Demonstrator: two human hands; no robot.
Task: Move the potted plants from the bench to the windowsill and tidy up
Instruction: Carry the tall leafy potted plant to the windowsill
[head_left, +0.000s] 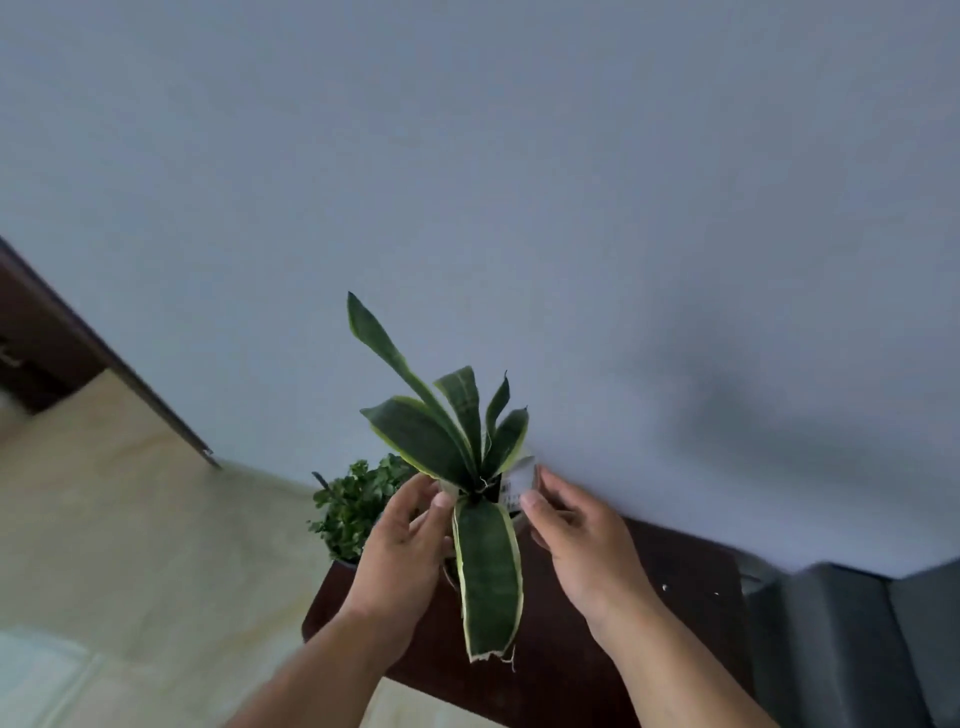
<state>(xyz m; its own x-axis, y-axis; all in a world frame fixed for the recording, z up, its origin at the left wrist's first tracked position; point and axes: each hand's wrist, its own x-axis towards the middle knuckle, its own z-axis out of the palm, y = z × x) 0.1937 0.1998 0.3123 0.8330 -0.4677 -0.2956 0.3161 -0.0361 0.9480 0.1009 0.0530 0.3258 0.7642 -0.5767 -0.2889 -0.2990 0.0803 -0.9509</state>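
Note:
A snake plant (457, 441) with dark green, yellow-edged leaves stands in a small white pot (519, 486) that is mostly hidden by my hands. My left hand (402, 551) grips the pot's left side and my right hand (582, 545) grips its right side, thumbs on the rim. One long leaf hangs down toward me between my hands. Behind my left hand a small bushy green plant (353, 504) sits at the left end of the dark brown bench (675, 571). The pot is over the bench; I cannot tell whether it touches it.
A plain pale wall (519, 182) rises directly behind the bench. A grey sofa (857, 639) stands at the right. Beige floor (130, 519) spreads to the left, with a dark door frame (78, 332) at the far left.

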